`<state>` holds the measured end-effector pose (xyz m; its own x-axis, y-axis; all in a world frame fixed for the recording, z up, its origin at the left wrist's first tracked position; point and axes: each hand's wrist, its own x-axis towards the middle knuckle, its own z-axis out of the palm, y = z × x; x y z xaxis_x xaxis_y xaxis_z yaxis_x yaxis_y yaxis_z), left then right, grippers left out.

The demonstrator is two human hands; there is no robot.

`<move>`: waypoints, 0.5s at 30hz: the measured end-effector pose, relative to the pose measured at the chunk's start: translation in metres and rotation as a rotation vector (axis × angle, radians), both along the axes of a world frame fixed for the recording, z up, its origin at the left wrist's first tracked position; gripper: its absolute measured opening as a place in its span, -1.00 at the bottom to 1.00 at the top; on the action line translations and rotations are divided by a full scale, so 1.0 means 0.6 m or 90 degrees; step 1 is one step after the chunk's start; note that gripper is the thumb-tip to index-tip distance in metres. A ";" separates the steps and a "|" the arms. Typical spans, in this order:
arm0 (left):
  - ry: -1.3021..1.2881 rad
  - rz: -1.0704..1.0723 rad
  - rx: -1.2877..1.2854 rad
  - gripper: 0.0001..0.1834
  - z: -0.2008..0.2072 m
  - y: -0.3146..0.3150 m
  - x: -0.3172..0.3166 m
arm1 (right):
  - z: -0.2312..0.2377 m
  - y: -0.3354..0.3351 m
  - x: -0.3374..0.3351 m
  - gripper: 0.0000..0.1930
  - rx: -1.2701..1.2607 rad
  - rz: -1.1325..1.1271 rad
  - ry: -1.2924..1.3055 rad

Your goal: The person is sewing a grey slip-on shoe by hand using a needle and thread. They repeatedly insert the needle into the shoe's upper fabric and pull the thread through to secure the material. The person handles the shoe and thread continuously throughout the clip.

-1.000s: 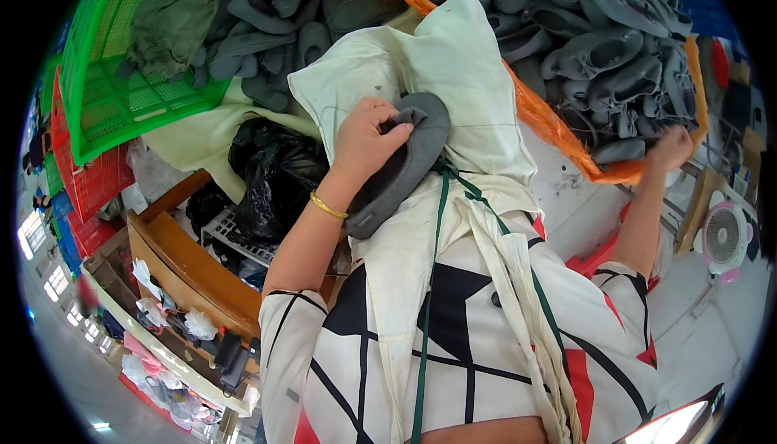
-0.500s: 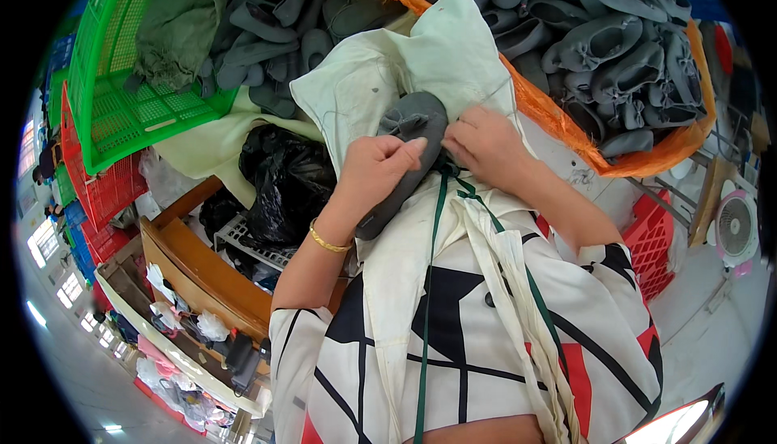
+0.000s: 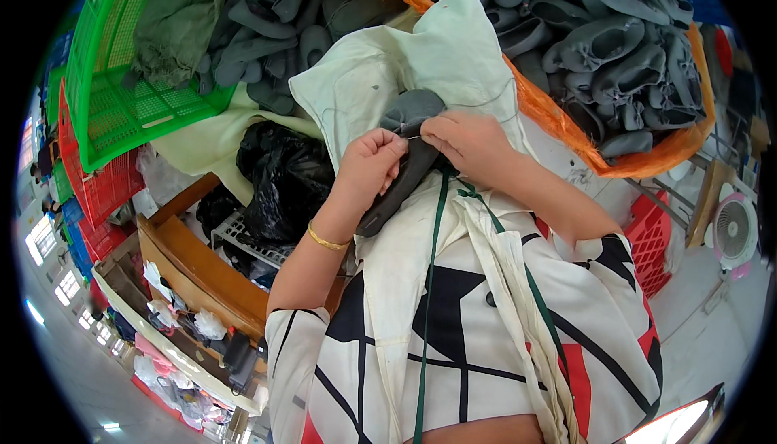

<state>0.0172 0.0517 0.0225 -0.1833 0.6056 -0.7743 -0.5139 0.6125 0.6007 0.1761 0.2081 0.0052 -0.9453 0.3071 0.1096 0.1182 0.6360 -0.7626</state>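
resting on the white apron (image 3: pixel 461 47) over the person's lap, a gray shoe (image 3: pixel 411 170) lies aslant between the knees, toe pointing away from the body and heel nearer the waist. the left hand (image 3: pixel 366 170) has its grip closed on the shoe near the opening, fingers curled and thumb tip pressed in. the right hand (image 3: pixel 471 143) comes from the other side, its grip pinched on a thin pale sliver (image 3: pixel 413 137) that bridges the small gap between the two hands; it is too fine to make out exactly. a dark thread (image 3: pixel 492 101) arcs over the apron just beyond the right hand. a yellow bracelet (image 3: pixel 328 238) circles the left wrist, and a green cord (image 3: pixel 435 242) hangs down the apron's front over a patterned shirt (image 3: pixel 445 306). left of the lap sits a shiny black bag (image 3: pixel 283 181), near a brown wooden piece of furniture (image 3: pixel 202 262). farther out, a tilted green crate (image 3: pixel 97 132) stands beside a red crate (image 3: pixel 79 173). beyond the knees, more gray shoes (image 3: pixel 263 31) lie heaped, and to the right an orange sack (image 3: pixel 558 124) surrounds another pile (image 3: pixel 595 47). at far right are a red basket (image 3: pixel 651 251) and a fan (image 3: pixel 735 229).
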 end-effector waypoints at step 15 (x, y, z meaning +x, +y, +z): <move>0.150 0.023 0.090 -0.88 -0.044 -0.014 0.013 | -0.026 -0.027 -0.037 -0.89 -0.139 -0.033 0.060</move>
